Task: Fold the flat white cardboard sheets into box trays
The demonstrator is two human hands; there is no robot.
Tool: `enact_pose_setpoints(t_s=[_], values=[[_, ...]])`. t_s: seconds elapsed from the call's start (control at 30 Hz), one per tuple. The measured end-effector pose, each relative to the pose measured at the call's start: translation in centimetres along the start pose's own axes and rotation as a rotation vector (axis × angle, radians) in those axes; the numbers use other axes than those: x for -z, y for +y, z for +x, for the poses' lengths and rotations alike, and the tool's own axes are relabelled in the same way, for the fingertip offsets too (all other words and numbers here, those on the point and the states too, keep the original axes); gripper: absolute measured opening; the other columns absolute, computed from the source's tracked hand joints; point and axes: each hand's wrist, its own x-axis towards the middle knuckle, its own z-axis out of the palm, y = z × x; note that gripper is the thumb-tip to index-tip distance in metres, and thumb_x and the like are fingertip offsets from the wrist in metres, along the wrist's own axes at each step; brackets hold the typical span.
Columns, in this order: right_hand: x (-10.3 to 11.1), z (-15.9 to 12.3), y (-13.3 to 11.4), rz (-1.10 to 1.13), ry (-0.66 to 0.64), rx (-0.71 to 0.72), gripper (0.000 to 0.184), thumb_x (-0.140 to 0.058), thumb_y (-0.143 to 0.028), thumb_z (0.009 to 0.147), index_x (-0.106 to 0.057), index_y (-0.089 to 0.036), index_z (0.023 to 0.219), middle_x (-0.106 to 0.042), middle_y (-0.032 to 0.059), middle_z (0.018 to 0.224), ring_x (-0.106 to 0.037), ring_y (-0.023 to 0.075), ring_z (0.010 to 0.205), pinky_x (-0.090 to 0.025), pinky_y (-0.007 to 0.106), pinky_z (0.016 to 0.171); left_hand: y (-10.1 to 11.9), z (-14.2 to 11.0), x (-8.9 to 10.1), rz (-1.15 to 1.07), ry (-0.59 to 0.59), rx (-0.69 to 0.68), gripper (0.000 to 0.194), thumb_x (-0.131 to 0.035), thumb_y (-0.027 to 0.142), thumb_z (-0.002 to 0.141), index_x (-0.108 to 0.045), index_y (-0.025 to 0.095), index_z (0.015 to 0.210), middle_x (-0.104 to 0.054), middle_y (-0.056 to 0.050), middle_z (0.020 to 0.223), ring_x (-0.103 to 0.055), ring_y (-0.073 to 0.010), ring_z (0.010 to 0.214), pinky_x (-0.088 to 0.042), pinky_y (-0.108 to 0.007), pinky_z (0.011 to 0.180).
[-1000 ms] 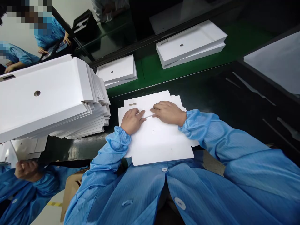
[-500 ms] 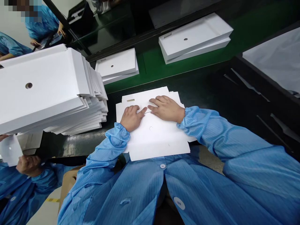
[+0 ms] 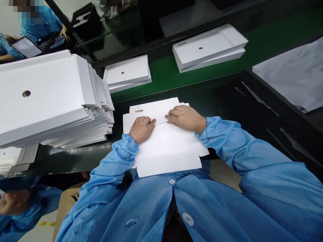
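Note:
A flat white cardboard box blank [image 3: 174, 144] with notched flaps, a small slot and a faint half-round cut lies on the dark table against my front. My left hand [image 3: 142, 129] is on its left half, fingers curled together and thumb along a raised crease across the sheet. My right hand [image 3: 186, 118] grips the same crease farther right, its fingers drawn together at the fold. A short stretch of the ridge shows between my hands. The undersides of my fingers are hidden.
A tall stack of folded white boxes [image 3: 50, 87] stands at the left. Beyond the table, white box pieces [image 3: 128, 70] and another pair [image 3: 212, 45] lie on a green surface. A dark-edged bin [image 3: 290, 74] is at the right. A co-worker's hand [image 3: 15, 201] shows lower left.
My hands have drawn apart along the crease, the right hand sliding right; its spread fingers have closed together. The co-worker's hand at lower left has moved down and left.

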Motion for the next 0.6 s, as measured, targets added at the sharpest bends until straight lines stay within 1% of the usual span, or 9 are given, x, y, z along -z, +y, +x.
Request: enact_pose_setpoints(t_s=[0.07,0.17,0.3,0.37,0.43,0.53,0.6], values=[[0.2,-0.2,0.5,0.008,-0.022,0.02,0.037,-0.043,-0.033,0.106,-0.069,-0.013,0.123,-0.069,0.0138,0.103,-0.054,0.025,0.095,-0.035,0.038,0.082,-0.1,0.2,-0.1,0.038,0.002,-0.048,0.043,-0.035,0.03,0.105,-0.064,0.017,0.134,-0.064,-0.013,0.1,-0.056,-0.0269,0.1,-0.039,-0.044,0.089],[-0.1,0.0,0.6,-0.016,-0.026,0.046,0.039,-0.039,-0.029,0.107,-0.072,-0.01,0.115,-0.069,0.0136,0.097,-0.055,0.0239,0.092,-0.035,0.037,0.081,-0.4,0.6,-0.3,0.09,0.058,-0.134,0.041,-0.035,0.026,0.105,-0.067,0.013,0.127,-0.064,-0.012,0.092,-0.057,-0.0253,0.094,-0.039,-0.043,0.085],[-0.7,0.5,0.3,-0.046,-0.023,0.12,0.043,-0.035,-0.024,0.107,-0.074,-0.009,0.102,-0.07,0.0124,0.094,-0.056,0.0229,0.09,-0.036,0.037,0.082,-0.5,1.0,-0.5,0.117,0.17,-0.195,0.038,-0.038,0.024,0.105,-0.074,0.013,0.1,-0.062,-0.01,0.082,-0.056,-0.0221,0.083,-0.038,-0.041,0.078],[-0.9,0.5,0.4,-0.055,-0.001,0.131,0.041,-0.036,-0.024,0.107,-0.074,-0.009,0.103,-0.07,0.0121,0.093,-0.057,0.0227,0.089,-0.037,0.037,0.082,-0.6,1.0,-0.6,0.129,0.216,-0.203,0.039,-0.039,0.024,0.105,-0.074,0.014,0.091,-0.061,-0.009,0.079,-0.055,-0.0211,0.079,-0.038,-0.041,0.076],[-1.0,0.2,0.7,-0.061,0.032,0.134,0.038,-0.041,-0.028,0.106,-0.072,-0.009,0.112,-0.071,0.0122,0.096,-0.057,0.0231,0.089,-0.038,0.037,0.083,-0.7,0.9,-0.6,0.14,0.246,-0.203,0.037,-0.041,0.025,0.105,-0.074,0.014,0.093,-0.061,-0.008,0.078,-0.056,-0.0211,0.079,-0.038,-0.041,0.075],[-0.8,-0.9,1.5,-0.055,0.083,0.134,0.04,-0.047,-0.037,0.104,-0.068,-0.011,0.126,-0.071,0.0136,0.109,-0.058,0.0253,0.097,-0.039,0.038,0.086,-0.9,0.6,-0.7,0.124,0.258,-0.193,0.032,-0.044,0.027,0.103,-0.073,0.014,0.108,-0.062,-0.009,0.082,-0.057,-0.0225,0.081,-0.04,-0.041,0.075],[-0.8,-1.7,2.1,-0.041,0.116,0.11,0.042,-0.048,-0.04,0.104,-0.067,-0.013,0.129,-0.07,0.0142,0.115,-0.057,0.0266,0.103,-0.04,0.038,0.089,-1.0,0.5,-0.8,0.108,0.248,-0.177,0.032,-0.045,0.028,0.103,-0.071,0.014,0.114,-0.063,-0.009,0.084,-0.057,-0.0235,0.083,-0.041,-0.041,0.076]])
